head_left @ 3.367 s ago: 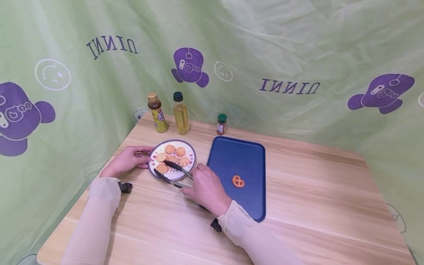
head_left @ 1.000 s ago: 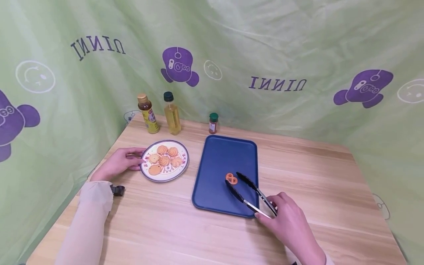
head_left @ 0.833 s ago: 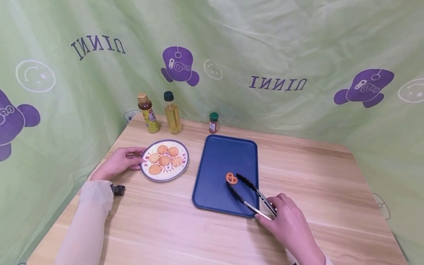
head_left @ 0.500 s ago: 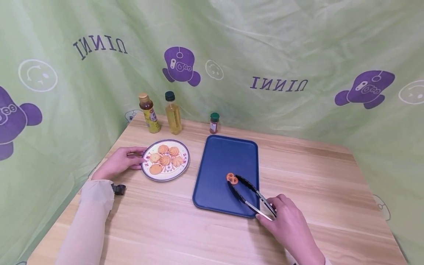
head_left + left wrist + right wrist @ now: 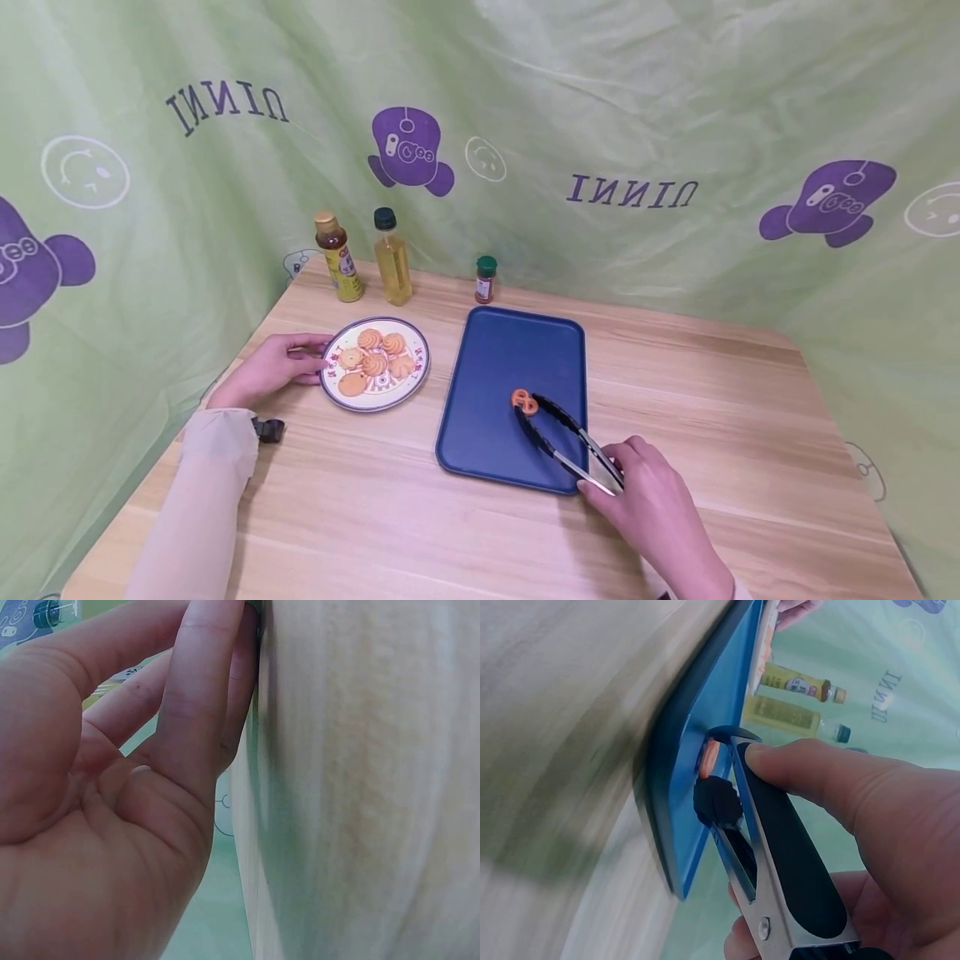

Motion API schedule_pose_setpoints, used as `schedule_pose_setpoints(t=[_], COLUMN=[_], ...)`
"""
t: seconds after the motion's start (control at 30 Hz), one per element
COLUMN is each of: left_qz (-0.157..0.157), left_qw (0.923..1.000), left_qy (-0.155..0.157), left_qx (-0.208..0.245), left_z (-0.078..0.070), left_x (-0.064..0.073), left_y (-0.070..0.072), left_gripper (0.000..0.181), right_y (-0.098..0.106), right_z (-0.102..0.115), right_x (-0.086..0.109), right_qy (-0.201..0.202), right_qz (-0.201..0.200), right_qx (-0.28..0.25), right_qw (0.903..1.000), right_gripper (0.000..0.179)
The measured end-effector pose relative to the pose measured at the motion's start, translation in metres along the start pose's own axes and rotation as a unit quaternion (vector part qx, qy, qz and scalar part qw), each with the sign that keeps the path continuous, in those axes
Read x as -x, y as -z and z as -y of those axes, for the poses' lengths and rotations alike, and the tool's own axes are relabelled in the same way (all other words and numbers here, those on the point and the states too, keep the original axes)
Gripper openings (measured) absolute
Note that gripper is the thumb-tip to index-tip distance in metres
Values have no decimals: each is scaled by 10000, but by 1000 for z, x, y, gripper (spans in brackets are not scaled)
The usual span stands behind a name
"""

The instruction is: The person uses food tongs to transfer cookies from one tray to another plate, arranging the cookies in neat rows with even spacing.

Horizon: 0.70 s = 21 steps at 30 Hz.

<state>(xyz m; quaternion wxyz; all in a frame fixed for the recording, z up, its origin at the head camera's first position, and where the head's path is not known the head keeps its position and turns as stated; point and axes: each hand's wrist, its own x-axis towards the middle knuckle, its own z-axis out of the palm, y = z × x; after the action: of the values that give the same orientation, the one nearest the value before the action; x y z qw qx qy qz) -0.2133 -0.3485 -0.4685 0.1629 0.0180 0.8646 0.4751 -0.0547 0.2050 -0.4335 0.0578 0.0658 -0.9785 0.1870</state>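
Note:
In the head view, my right hand (image 5: 651,500) grips metal tongs (image 5: 581,450) with black tips. The tongs' tips stand on both sides of an orange pretzel (image 5: 524,402) on the blue tray (image 5: 502,350). In the right wrist view the pretzel (image 5: 709,757) shows between the tongs' tips, and my thumb lies along the black handle. My left hand (image 5: 273,367) holds the left rim of a white plate (image 5: 401,393) bearing several cookies (image 5: 375,364). The left wrist view shows the left hand (image 5: 112,772) with bent fingers; the plate's grip point is hidden there.
Behind the plate stand a yellow-labelled bottle (image 5: 345,271) and a bottle of yellow oil (image 5: 393,267). A small green-capped spice jar (image 5: 485,279) is behind the tray. A green curtain (image 5: 600,100) hangs along the wooden table's (image 5: 697,400) back edge.
The tongs have moved right from over the cookies to the pretzel on the tray. Their tips have since closed in around it. My left hand has stayed at the plate's rim.

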Motion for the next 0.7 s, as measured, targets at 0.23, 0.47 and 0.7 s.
schedule_pose_setpoints(t=[0.23,0.47,0.7], left_qz=[27,60,102], left_qw=[10000,9995,9990], left_qy=[-31,-224,-331], left_qx=[0,213,289], left_z=[0,1,3], left_x=[0,4,3], left_y=[0,-1,-1], left_gripper=[62,61,61], right_y=[0,-3,-8], right_z=[10,28,56], right_x=[-5,-12,-24], right_qy=[125,339,700], right_qz=[-58,35,207], right_qx=[-31,-71,59], right_qw=[9999,9994,9973], right_gripper=[45,48,50])
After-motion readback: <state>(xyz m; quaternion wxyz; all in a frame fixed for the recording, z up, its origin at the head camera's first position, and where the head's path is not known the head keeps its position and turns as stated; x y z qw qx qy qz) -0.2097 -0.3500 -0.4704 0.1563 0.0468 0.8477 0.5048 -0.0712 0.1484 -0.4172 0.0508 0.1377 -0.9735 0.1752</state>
